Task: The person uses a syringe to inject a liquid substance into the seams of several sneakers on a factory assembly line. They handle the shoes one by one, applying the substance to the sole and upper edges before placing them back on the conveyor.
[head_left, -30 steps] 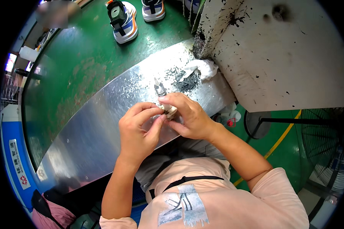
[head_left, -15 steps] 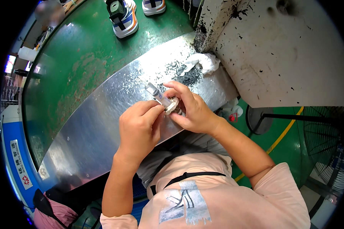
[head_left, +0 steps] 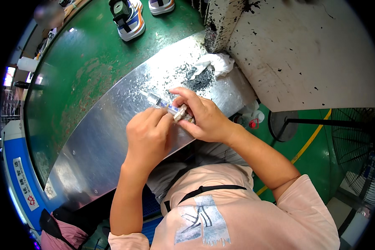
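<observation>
A clear plastic syringe (head_left: 155,99) slants between my hands over the metal bench, its narrow end pointing up and left. Crumpled off-white cloth or tissue (head_left: 180,113) is bunched around its lower right end. My right hand (head_left: 208,118) is closed on this bundle, thumb below and fingers curled above, with the index finger lifted. Beside it, my left hand (head_left: 148,131) is pinched closed at the syringe's near side, fingertips against the edge of the bundle. What lies between the left fingertips is hidden.
Dark flakes (head_left: 200,79) cover the metal bench (head_left: 108,137) beyond my hands, next to a white cloth (head_left: 218,64). A paint-spotted pale panel (head_left: 287,58) rises at right. A red-capped bottle (head_left: 253,123) and a fan (head_left: 354,146) are below it. Shoes (head_left: 131,23) stand on the green surface.
The syringe lies flatter now, its narrow end swung left. Both hands stay at the bundle. The whole view has shifted slightly.
</observation>
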`<move>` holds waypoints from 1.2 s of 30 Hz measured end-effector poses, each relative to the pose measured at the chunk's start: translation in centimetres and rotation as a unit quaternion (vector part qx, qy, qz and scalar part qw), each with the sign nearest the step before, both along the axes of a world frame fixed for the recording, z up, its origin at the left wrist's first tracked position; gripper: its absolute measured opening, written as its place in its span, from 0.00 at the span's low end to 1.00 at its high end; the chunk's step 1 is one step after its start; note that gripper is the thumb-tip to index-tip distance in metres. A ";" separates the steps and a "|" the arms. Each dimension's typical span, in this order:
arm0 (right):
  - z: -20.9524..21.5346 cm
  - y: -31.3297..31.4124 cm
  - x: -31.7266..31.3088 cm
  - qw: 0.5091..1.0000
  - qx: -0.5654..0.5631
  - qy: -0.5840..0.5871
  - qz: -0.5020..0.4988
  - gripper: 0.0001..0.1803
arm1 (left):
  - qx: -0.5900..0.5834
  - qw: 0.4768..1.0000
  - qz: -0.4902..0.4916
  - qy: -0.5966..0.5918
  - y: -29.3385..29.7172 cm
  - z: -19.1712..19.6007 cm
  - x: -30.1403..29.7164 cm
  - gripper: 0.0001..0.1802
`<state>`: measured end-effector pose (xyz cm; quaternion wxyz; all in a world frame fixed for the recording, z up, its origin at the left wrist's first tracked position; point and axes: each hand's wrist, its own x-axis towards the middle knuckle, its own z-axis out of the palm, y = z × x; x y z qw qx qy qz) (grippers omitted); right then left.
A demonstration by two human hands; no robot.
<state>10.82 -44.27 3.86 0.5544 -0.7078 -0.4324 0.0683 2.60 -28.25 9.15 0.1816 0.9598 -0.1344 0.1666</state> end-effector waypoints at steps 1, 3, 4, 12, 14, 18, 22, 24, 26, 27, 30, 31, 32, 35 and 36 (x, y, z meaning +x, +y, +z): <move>0.0 0.1 0.1 1.000 0.002 -0.007 0.003 0.39 | -0.016 1.000 0.004 -0.009 0.0 -0.2 -0.1 0.09; 0.0 0.1 0.0 1.000 0.004 -0.007 0.004 0.39 | -0.049 0.998 0.012 -0.024 0.1 -0.7 -0.4 0.09; 0.0 0.1 -0.1 1.000 0.005 -0.003 0.003 0.40 | -0.052 0.998 0.011 -0.027 0.1 -0.8 -0.4 0.09; 0.0 0.0 0.0 1.000 0.013 0.006 0.006 0.40 | -0.095 0.995 0.027 -0.034 -0.1 -1.0 -0.5 0.09; 0.0 -0.1 -0.1 1.000 0.007 0.010 0.007 0.40 | -0.117 0.992 0.037 -0.025 -0.1 -1.2 -0.6 0.08; 0.2 0.0 -0.1 1.000 0.009 0.021 0.011 0.40 | -0.153 0.986 0.063 -0.011 -0.1 -1.7 -0.8 0.07; 0.1 -0.1 -0.1 1.000 0.005 0.023 0.014 0.40 | -0.178 0.981 0.080 -0.001 0.1 -1.8 -0.8 0.06; 0.1 -0.1 -0.1 1.000 0.006 0.023 0.013 0.40 | -0.195 0.977 0.088 0.000 0.1 -1.8 -0.9 0.06; 0.1 -0.1 -0.1 1.000 0.005 0.021 0.011 0.40 | -0.204 0.975 0.080 0.013 0.2 -1.5 -1.1 0.06; 0.1 -0.1 -0.1 1.000 0.005 0.021 0.009 0.40 | -0.209 0.975 0.076 0.020 0.2 -1.3 -1.1 0.06; 0.1 -0.1 -0.1 1.000 0.002 0.023 0.008 0.39 | -0.200 0.977 0.063 0.033 0.3 -1.0 -1.1 0.07; 0.2 -0.2 -0.1 1.000 -0.001 0.025 0.007 0.39 | -0.197 0.978 0.057 0.032 0.3 -1.0 -1.1 0.07; 0.3 -0.2 0.0 1.000 -0.004 0.026 0.008 0.39 | -0.193 0.979 0.053 0.031 0.4 -0.9 -1.1 0.07; 0.4 0.0 0.0 1.000 -0.004 0.014 0.013 0.39 | -0.150 0.987 0.041 0.026 0.6 -0.8 -0.9 0.06; 0.4 0.0 0.0 1.000 0.000 0.013 0.014 0.39 | -0.130 0.991 0.037 0.024 0.6 -0.7 -0.8 0.06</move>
